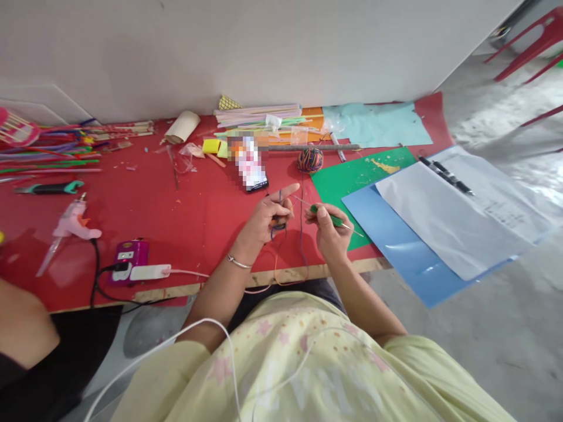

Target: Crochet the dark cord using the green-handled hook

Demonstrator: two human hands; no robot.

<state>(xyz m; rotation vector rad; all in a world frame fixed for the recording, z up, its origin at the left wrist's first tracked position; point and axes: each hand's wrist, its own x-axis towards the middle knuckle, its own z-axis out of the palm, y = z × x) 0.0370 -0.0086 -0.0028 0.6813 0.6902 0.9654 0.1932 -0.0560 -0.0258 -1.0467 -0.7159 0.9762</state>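
My left hand (273, 215) is closed over a small dark piece of yarn work (278, 222), with its index finger stretched to the right and yarn looped round it. In my right hand (331, 227) is a crochet hook (335, 220) with a green handle, its thin metal shaft pointing at the left fingertips. A multicoloured yarn ball (309, 159) lies beyond the hands, and its strand runs down between them toward the table's front edge. Just past my left hand lies a phone (257, 181) with a blurred screen.
Red-covered table (185, 205) holds a pink glue gun (74, 220), a purple power adapter (132, 253), pipe cleaners (53, 153) and a cardboard tube (182, 127). At right, a blue folder (396, 246) with papers and pens overhangs the edge. Another person's arm (24, 328) is at lower left.
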